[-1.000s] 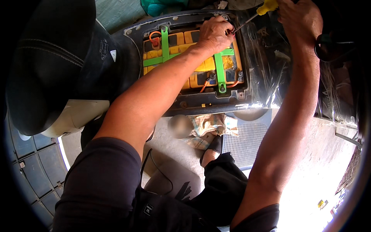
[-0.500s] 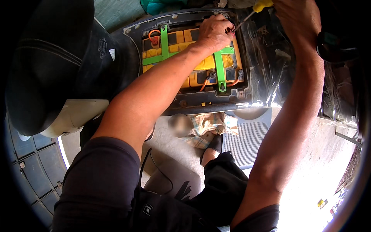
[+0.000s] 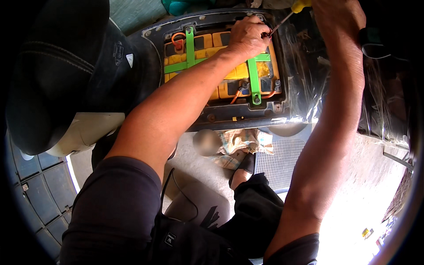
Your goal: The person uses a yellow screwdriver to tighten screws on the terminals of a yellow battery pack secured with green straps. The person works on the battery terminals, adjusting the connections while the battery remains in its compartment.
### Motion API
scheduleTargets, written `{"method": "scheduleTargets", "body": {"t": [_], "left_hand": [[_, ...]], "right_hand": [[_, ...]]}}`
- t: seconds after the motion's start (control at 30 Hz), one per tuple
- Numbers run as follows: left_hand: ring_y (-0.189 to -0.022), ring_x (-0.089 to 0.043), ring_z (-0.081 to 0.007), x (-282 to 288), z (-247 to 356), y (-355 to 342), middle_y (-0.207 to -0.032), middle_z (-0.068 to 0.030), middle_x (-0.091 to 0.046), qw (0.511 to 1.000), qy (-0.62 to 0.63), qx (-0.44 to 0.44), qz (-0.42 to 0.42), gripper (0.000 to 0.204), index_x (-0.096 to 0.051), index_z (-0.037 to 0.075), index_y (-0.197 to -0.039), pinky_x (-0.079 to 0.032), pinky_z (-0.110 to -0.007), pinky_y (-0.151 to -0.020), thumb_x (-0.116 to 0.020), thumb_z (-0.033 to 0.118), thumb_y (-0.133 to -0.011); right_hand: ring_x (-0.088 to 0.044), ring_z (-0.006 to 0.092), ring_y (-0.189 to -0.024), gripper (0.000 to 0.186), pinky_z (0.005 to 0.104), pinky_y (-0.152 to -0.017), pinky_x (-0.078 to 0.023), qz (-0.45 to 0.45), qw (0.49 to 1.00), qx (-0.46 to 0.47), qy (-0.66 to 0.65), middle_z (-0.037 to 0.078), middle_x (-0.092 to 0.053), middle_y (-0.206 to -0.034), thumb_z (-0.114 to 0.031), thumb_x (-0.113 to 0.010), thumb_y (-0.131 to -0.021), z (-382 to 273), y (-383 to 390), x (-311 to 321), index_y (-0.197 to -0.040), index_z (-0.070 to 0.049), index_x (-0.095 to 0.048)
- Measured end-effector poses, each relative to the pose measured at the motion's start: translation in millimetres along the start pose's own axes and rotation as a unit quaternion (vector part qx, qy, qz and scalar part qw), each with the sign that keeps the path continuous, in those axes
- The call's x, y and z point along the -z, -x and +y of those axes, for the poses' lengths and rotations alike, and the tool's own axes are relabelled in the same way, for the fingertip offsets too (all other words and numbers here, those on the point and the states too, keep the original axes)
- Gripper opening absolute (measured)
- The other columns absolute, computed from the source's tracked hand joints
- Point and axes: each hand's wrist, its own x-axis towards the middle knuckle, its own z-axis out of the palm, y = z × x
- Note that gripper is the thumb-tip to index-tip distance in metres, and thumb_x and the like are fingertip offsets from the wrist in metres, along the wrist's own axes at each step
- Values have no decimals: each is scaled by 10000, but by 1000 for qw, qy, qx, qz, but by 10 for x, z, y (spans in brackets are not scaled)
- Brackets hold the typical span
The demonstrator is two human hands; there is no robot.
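An open compartment [image 3: 207, 115] holds yellow batteries [image 3: 223, 90] with green straps [image 3: 255, 79] and orange cables [image 3: 177, 36]. My left hand [image 3: 248, 37] is at its top right corner, fingers closed around a small dark reddish piece, too hidden to name. My right hand [image 3: 335, 15], at the top right, grips a screwdriver [image 3: 299, 6] by its yellow handle; the metal shaft slants down to my left fingertips, where I cannot tell whether the tip is seated.
A black seat [image 3: 57, 84] is raised at the left; clear plastic film [image 3: 384, 106] covers bodywork at right. Below are a crumpled checked cloth [image 3: 243, 141], a gridded mat [image 3: 278, 163], a blurred patch, a black cord [image 3: 176, 185] and blue-grey panels [image 3: 48, 190] at lower left.
My right forearm and the screwdriver have shifted slightly. My left hand stays at the same corner, fingers still closed.
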Motion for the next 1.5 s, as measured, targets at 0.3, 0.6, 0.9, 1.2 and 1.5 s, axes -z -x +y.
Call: {"method": "scheduleTargets", "body": {"t": [0.3,0.6,0.9,1.2,1.5], "left_hand": [[-999,-582,-261,-14,-7,6,-988,-28,-641,1000,1,-1,5,201,-733,133,-885,-449,-398,-864,-739,278,-747],[-969,-595,-265,-33,-65,29,-972,-31,-644,1000,8,-12,23,198,-735,125,-874,-459,-398,-843,-748,271,-741],[-943,-606,-255,-70,-60,3,-914,-21,-642,999,22,-11,32,163,-738,138,-845,-470,-385,-833,-761,243,-722],[-961,-584,-250,-52,-24,-14,-943,-29,-647,999,34,2,23,149,-740,143,-818,-450,-404,-850,-739,257,-722],[-970,-576,-244,-46,-13,3,-946,-23,-642,1000,18,0,23,128,-743,164,-814,-441,-401,-858,-731,261,-731]], "right_hand": [[-658,290,-763,322,357,-721,-514,-20,998,35,-38,188,-654,-811,-212,-668,-849,-21,4,19,-997,71,-621],[-664,300,-851,349,355,-758,-512,-64,997,-28,-43,209,-671,-906,-216,-687,-833,-115,-27,29,-1022,71,-625],[-559,163,-695,227,322,-659,-462,-146,985,-21,-85,119,-563,-723,-132,-677,-812,-264,-26,-25,-919,39,-574],[-581,186,-677,236,331,-650,-467,-171,981,-87,1,135,-610,-751,-183,-655,-865,-437,-123,133,-920,40,-601],[-639,204,-721,235,327,-653,-486,-80,994,-73,-8,165,-661,-831,-118,-628,-837,-287,-39,159,-1013,37,-613]]}}
